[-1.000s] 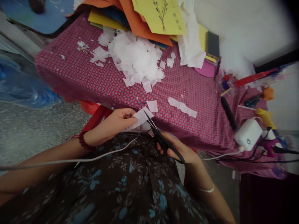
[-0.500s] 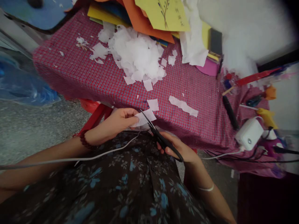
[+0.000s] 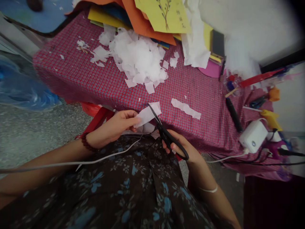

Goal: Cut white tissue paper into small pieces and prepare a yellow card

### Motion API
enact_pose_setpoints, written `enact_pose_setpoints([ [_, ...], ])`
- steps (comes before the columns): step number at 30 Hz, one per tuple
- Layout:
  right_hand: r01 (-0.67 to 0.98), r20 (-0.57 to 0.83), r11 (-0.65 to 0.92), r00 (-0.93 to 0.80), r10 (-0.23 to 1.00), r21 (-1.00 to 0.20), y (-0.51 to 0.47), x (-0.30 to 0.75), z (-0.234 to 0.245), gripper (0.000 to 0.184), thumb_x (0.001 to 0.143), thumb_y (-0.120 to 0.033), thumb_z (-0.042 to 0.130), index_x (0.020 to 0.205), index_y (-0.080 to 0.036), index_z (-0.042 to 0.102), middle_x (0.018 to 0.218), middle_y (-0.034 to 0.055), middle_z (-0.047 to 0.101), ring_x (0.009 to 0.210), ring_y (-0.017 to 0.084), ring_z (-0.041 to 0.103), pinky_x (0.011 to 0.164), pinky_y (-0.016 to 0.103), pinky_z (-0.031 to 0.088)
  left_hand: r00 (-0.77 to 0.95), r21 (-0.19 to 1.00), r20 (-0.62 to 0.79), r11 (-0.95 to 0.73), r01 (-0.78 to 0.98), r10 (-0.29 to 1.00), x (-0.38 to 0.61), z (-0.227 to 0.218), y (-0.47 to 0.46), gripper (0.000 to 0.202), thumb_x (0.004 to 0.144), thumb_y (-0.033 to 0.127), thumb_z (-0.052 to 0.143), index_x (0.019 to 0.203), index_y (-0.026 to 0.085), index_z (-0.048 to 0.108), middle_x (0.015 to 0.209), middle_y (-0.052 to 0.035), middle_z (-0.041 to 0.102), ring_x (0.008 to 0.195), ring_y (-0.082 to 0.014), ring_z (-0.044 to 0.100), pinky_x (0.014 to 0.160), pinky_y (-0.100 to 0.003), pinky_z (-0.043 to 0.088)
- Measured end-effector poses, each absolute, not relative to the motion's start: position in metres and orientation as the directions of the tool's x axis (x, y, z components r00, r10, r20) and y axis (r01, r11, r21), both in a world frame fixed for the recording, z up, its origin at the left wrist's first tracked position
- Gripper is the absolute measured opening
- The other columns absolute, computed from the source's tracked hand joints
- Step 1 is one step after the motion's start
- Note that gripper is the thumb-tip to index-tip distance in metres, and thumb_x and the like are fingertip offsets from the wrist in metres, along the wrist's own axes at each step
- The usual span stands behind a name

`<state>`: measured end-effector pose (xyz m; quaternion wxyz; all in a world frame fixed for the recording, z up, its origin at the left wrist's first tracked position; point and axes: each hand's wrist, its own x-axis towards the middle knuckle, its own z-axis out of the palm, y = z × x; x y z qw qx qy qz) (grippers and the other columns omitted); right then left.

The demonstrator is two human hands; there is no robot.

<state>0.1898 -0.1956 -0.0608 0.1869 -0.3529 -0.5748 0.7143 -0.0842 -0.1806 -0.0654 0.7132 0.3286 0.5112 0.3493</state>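
My left hand [image 3: 119, 124] pinches a small piece of white paper [image 3: 148, 114] just over the near edge of the table. Black scissors [image 3: 166, 135] are gripped in my right hand [image 3: 184, 149], fingers through the loop handles. Their blades point up and left and lie across the white paper. A few cut white bits sit in my lap below the paper. A white cable runs across my dark flowered dress.
The red checked tablecloth [image 3: 95, 82] carries a heap of white paper scraps [image 3: 138, 58], a white strip [image 3: 186, 108], coloured sheets [image 3: 152, 16] at the back, a black pen [image 3: 233, 115], a white charger box [image 3: 253, 137] and tools at the right. A blue bag [image 3: 21, 92] lies on the floor at left.
The scissors and the paper have lifted slightly toward the table edge, and the blades have advanced across the paper. Both hands stay in place over my lap.
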Motion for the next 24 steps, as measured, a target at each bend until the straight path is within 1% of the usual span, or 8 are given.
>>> enact_pose_setpoints([
  [5,0.136,-0.283,-0.262,-0.671,0.685,-0.955,-0.196,0.191,-0.061,0.061,0.087,-0.062,0.064,0.124,-0.014,0.055,0.081,0.0008,0.055,0.062,0.010,0.050,0.054,0.024,0.037,0.195,0.833,-0.493,0.525,-0.175,0.848,-0.084,-0.068,-0.180,0.016,0.071,0.029,0.073,0.073,0.016,0.065,0.071,0.0022,0.060,0.059,-0.0072,0.053,0.059,-0.020,0.045],
  [11,0.158,-0.341,-0.312,-0.609,0.716,-0.937,-0.198,0.190,-0.067,0.055,0.091,-0.052,0.065,0.129,-0.015,0.052,0.078,-0.0011,0.056,0.054,0.008,0.049,0.048,0.022,0.035,0.148,0.836,-0.502,0.522,-0.170,0.852,-0.082,-0.066,-0.179,0.013,0.071,0.028,0.072,0.072,0.017,0.065,0.073,0.0011,0.062,0.059,-0.0081,0.053,0.059,-0.021,0.046],
  [14,0.158,-0.319,-0.285,-0.626,0.711,-0.945,-0.197,0.189,-0.067,0.063,0.089,-0.056,0.065,0.134,-0.016,0.048,0.083,0.0005,0.056,0.061,0.010,0.051,0.054,0.023,0.039,0.153,0.841,-0.494,0.515,-0.168,0.856,-0.081,-0.068,-0.179,0.013,0.071,0.027,0.072,0.073,0.017,0.064,0.071,0.0020,0.061,0.058,-0.0077,0.053,0.059,-0.021,0.046],
  [17,0.165,-0.269,-0.217,-0.701,0.660,-0.962,-0.195,0.189,-0.064,0.077,0.087,-0.065,0.061,0.144,-0.018,0.039,0.098,0.0058,0.056,0.079,0.015,0.054,0.067,0.027,0.045,0.153,0.839,-0.495,0.516,-0.174,0.855,-0.079,-0.068,-0.179,0.013,0.070,0.026,0.072,0.073,0.016,0.064,0.071,0.0027,0.060,0.057,-0.0072,0.053,0.059,-0.021,0.045],
  [19,0.160,-0.235,-0.175,-0.747,0.622,-0.971,-0.195,0.192,-0.062,0.081,0.088,-0.069,0.056,0.149,-0.020,0.034,0.107,0.0086,0.055,0.088,0.018,0.053,0.074,0.031,0.046,0.151,0.837,-0.492,0.513,-0.189,0.858,-0.079,-0.067,-0.179,0.013,0.070,0.026,0.072,0.073,0.016,0.064,0.071,0.0026,0.060,0.057,-0.0072,0.053,0.058,-0.021,0.045],
  [22,0.170,-0.235,-0.165,-0.773,0.589,-0.972,-0.198,0.198,-0.060,0.079,0.090,-0.069,0.052,0.151,-0.021,0.033,0.108,0.0091,0.054,0.089,0.019,0.053,0.075,0.032,0.046,0.142,0.840,-0.461,0.482,-0.248,0.876,-0.080,-0.065,-0.179,0.014,0.070,0.026,0.074,0.073,0.016,0.065,0.072,0.0025,0.061,0.059,-0.0074,0.054,0.058,-0.021,0.046],
  [24,0.191,-0.260,-0.179,-0.770,0.582,-0.965,-0.202,0.204,-0.061,0.079,0.090,-0.068,0.053,0.150,-0.021,0.034,0.106,0.0087,0.054,0.087,0.019,0.053,0.073,0.031,0.047,0.115,0.841,-0.434,0.448,-0.303,0.893,-0.081,-0.065,-0.178,0.015,0.070,0.026,0.076,0.075,0.016,0.066,0.075,0.0023,0.062,0.061,-0.0077,0.055,0.059,-0.021,0.047],
])
